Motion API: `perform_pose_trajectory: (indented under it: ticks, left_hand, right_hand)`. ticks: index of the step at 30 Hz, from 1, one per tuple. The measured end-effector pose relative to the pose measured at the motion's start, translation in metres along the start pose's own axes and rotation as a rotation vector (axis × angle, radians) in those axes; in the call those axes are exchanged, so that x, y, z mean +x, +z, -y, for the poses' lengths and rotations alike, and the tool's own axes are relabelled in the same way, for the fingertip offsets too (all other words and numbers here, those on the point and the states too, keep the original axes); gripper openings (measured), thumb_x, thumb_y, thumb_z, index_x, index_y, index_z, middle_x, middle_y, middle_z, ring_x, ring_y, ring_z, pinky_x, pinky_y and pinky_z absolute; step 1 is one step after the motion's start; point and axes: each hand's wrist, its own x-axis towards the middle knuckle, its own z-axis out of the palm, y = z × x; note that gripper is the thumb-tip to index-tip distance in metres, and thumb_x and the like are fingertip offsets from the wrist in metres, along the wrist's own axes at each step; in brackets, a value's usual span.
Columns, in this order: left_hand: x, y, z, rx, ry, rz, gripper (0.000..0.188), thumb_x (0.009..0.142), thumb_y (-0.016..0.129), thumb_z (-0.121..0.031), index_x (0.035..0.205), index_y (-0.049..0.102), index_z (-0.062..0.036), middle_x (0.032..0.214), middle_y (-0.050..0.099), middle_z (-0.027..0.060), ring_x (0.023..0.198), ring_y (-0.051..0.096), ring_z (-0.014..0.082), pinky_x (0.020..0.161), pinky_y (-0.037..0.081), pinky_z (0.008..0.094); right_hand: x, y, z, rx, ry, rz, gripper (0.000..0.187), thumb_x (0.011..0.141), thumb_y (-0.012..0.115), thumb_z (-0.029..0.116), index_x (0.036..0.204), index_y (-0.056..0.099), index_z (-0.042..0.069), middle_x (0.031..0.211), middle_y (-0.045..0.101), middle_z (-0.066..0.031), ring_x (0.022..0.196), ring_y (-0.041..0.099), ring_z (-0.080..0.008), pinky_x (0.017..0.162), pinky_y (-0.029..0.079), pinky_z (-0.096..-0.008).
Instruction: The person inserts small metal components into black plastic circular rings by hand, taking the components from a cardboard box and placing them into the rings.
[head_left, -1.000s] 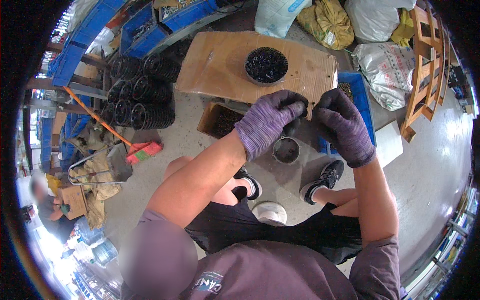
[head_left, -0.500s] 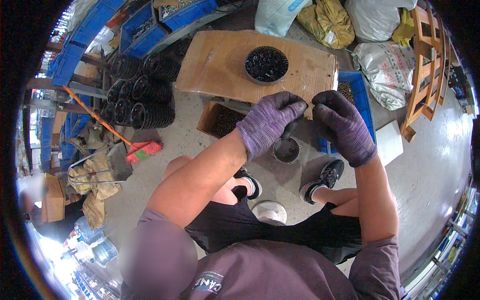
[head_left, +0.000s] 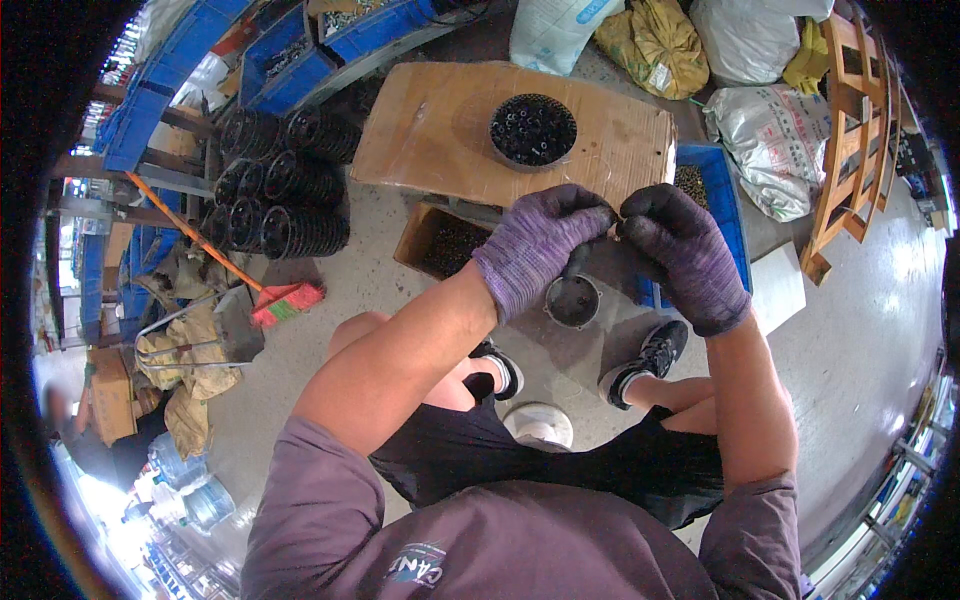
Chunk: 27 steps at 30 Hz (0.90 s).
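Observation:
My left hand (head_left: 530, 245), in a purple glove with dark fingertips, is closed in a pinch just off the near edge of a cardboard-covered table (head_left: 430, 130). Opposite it, my right hand (head_left: 695, 260) wears a matching glove, and its fingers are pressed together too. The fingertips of both hands meet around something too small to name. Beyond them, a round black bowl (head_left: 534, 164) filled with small dark ring-like parts stands on the cardboard. Below the hands, a small round container (head_left: 573, 322) rests on the floor between my feet.
A cardboard box (head_left: 408, 242) of small parts sits under the table's left side, and a blue crate (head_left: 738, 205) of brassy pieces is at its right. Stacked black reels (head_left: 300, 230) and a broom (head_left: 288, 303) are at left. Sacks (head_left: 770, 140) and a wooden pallet (head_left: 850, 150) stand at right.
My right hand has shifted slightly left, so its fingertips now touch those of my left hand. The left hand has barely moved.

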Motion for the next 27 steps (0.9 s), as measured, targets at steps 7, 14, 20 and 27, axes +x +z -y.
perform_pose_trajectory:
  ticks: [7,14,20,27]
  left_hand:
    - [-0.002,0.004,0.002,-0.428,-0.151,0.067,0.021,0.093,0.064,-0.025,0.105,0.069,-0.0076,0.095,0.069,0.0006,0.085,0.061,0.0102,0.075,0.050,0.0254]
    - [-0.003,0.011,0.006,0.147,0.291,-0.178,0.019,0.091,0.067,-0.021,0.102,0.067,-0.0055,0.091,0.070,0.0062,0.081,0.065,0.0147,0.075,0.052,0.0291]
    - [-0.002,0.020,0.000,0.253,0.466,-0.327,0.016,0.090,0.069,-0.018,0.101,0.067,-0.0062,0.092,0.070,0.0094,0.082,0.067,0.0192,0.076,0.053,0.0319]
    - [-0.001,0.022,0.012,0.352,0.514,-0.281,0.023,0.092,0.065,-0.020,0.109,0.066,-0.0060,0.099,0.069,0.0147,0.091,0.068,0.0298,0.082,0.053,0.0372]
  right_hand:
    - [0.001,0.000,-0.007,0.030,-0.005,-0.003,0.020,0.093,0.064,0.015,0.109,0.062,0.003,0.098,0.065,-0.0036,0.091,0.059,-0.0107,0.082,0.051,-0.0276]
    - [0.001,0.008,-0.002,0.030,0.000,-0.051,0.018,0.094,0.063,0.017,0.107,0.061,0.003,0.095,0.065,-0.0031,0.085,0.059,-0.0103,0.078,0.050,-0.0262]
    - [-0.004,0.022,0.006,0.191,0.007,-0.228,0.024,0.096,0.062,0.021,0.111,0.062,0.003,0.090,0.064,-0.0015,0.077,0.055,-0.0068,0.067,0.047,-0.0231]
    - [0.003,0.011,-0.005,-0.031,0.063,-0.237,0.021,0.095,0.062,0.020,0.107,0.065,0.003,0.089,0.066,-0.0029,0.076,0.057,-0.0087,0.070,0.049,-0.0253]
